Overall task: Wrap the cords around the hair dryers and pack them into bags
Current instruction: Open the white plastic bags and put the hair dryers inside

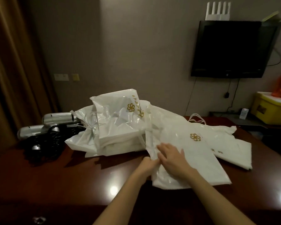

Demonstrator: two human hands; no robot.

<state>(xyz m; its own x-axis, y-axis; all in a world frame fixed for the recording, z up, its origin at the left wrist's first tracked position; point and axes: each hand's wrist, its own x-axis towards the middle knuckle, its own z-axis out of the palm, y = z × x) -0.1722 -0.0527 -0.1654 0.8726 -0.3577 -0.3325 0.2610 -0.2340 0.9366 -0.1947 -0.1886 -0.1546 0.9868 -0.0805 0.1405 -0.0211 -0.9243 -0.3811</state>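
Observation:
Several white plastic bags with gold flower logos lie on the dark wooden desk. A filled pile of bags stands at the middle, and flat bags spread to the right. My left hand pinches the near edge of a flat bag. My right hand lies on top of that bag with fingers stretched out. Two silver hair dryers rest at the desk's left, with black coiled cords heaped in front of them.
A black TV hangs on the wall at the right. A yellow box with an orange bag on it stands at the far right. A brown curtain hangs on the left. The desk's front edge is close below my arms.

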